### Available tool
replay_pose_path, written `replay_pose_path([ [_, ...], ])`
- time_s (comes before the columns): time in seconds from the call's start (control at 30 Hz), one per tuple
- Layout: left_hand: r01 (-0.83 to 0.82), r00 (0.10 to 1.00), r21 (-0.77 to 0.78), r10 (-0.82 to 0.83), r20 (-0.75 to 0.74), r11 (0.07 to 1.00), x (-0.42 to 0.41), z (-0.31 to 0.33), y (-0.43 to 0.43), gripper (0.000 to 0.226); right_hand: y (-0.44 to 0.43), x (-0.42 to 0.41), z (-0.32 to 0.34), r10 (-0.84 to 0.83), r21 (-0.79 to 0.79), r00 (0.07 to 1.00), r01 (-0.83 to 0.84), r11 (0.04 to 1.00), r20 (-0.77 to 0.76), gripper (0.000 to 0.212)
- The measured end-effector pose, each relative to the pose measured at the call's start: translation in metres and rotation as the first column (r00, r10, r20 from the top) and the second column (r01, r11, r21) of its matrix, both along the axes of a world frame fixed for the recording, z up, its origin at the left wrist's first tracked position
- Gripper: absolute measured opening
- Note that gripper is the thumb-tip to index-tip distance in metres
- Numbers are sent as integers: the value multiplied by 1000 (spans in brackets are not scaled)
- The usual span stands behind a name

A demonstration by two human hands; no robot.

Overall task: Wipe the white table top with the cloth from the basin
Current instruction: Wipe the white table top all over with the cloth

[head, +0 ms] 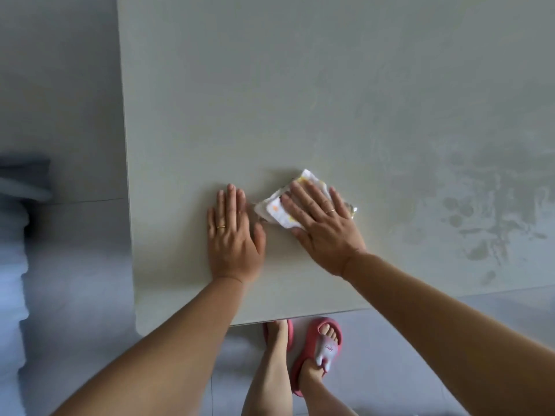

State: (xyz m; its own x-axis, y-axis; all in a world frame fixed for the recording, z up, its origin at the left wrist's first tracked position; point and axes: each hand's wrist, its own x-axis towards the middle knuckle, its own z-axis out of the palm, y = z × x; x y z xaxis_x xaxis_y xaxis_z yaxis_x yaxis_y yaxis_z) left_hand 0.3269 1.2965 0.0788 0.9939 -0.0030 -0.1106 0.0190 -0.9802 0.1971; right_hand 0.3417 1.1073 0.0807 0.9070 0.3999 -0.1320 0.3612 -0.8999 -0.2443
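Cloth (274, 210) lies folded on the white worktop (270, 85) near its front edge, pressed under the right hand (322, 223), grip wide and flat; left hand (231, 235) rests equally flat beside it. Unpinched, the cloth could bunch or slip, leaving wet streaks

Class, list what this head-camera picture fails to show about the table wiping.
Basin: nowhere in the head view.
Cloth: mostly hidden under the right hand.
Table top: far and right sides cut off by the frame edges.
Grey shapes at left: too blurred to identify.
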Motion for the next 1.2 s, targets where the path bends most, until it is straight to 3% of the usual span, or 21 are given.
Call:
replay_pose_path([
  [0.07, -4, 1000, 12, 5, -28, 1000, 1, 2, 0, 63, -35, 27, -3, -231, -19, 973, 231, 973, -6, 54],
  [0.13, 8, 998, 19, -7, -55, 1000, 1, 4, 1, 63, -44, 45, -3, -600, -2, 799, 600, 800, -52, 56],
  [0.17, 18, 998, 15, -17, -63, 1000, 2, 6, 1, 64, -30, 49, -2, -705, 1, 707, 707, 708, -56, 58],
  [0.2, 23, 998, 5, -23, -66, 1000, 3, 8, 1, 65, -8, 49, -2, -738, 2, 672, 740, 673, -58, 60],
  [0.27, 34, 998, -21, -35, -49, 999, 12, 12, 0, 65, 37, 37, -1, -578, 31, 813, 581, 813, -70, 62],
  [0.33, 47, 999, -51, -48, -8, 998, 29, 17, -3, 62, 48, 26, 0, -208, 29, 977, 210, 977, -47, 57],
  [0.4, 71, 997, -86, -69, 27, 994, 54, 21, -7, 60, 17, 45, 2, 23, 5, 999, -23, 1000, -26, 55],
  [0.43, 98, 995, -95, -95, 40, 991, 68, 22, -9, 61, -2, 57, 1, 10, -14, 999, -11, 1000, -32, 56],
  [0.5, 173, 984, -84, -169, 53, 981, 95, 22, -12, 62, -36, 81, 0, -257, -32, 965, 256, 966, -58, 56],
  [0.57, 217, 976, -66, -215, 42, 974, 116, 17, -16, 63, -42, 95, 0, -587, -23, 806, 587, 809, -82, 55],
  [0.63, 209, 978, -49, -208, 13, 977, 126, 7, -17, 63, -8, 98, -2, -728, -27, 682, 728, 685, -62, 58],
  [0.7, 189, 982, -38, -189, -8, 981, 127, -2, -16, 63, 36, 89, -4, -640, -19, 765, 641, 767, -70, 61],
  [0.8, 175, 984, -63, -172, 37, 983, 127, -4, -17, 57, 41, 83, -2, -230, 16, 973, 231, 973, -30, 54],
  [0.87, 179, 982, -65, -175, 69, 982, 125, -2, -18, 57, 3, 104, -2, -83, -5, 996, 83, 997, 30, 53],
  [0.93, 190, 981, -41, -188, 37, 981, 125, 0, -17, 62, -30, 132, -4, -277, -29, 961, 278, 960, 17, 53],
  [1.0, 194, 981, -8, -194, -5, 981, 126, -1, -17, 64, -29, 152, -8, -606, 5, 795, 607, 795, -22, 55],
  [1.03, 192, 981, 5, -192, -20, 981, 126, -2, -17, 64, -11, 156, -9, -698, 12, 716, 698, 716, -20, 57],
  [1.07, 188, 982, 14, -188, -30, 982, 127, -2, -18, 64, 9, 155, -10, -721, 10, 693, 721, 693, -25, 58],
  [1.13, 173, 984, 22, -173, -32, 985, 127, -1, -19, 62, 42, 147, -8, -564, 35, 825, 565, 824, -42, 59],
  [1.2, 169, 985, 15, -168, -25, 986, 128, 1, -20, 61, 38, 145, -5, -229, 19, 973, 230, 973, -37, 56],
])
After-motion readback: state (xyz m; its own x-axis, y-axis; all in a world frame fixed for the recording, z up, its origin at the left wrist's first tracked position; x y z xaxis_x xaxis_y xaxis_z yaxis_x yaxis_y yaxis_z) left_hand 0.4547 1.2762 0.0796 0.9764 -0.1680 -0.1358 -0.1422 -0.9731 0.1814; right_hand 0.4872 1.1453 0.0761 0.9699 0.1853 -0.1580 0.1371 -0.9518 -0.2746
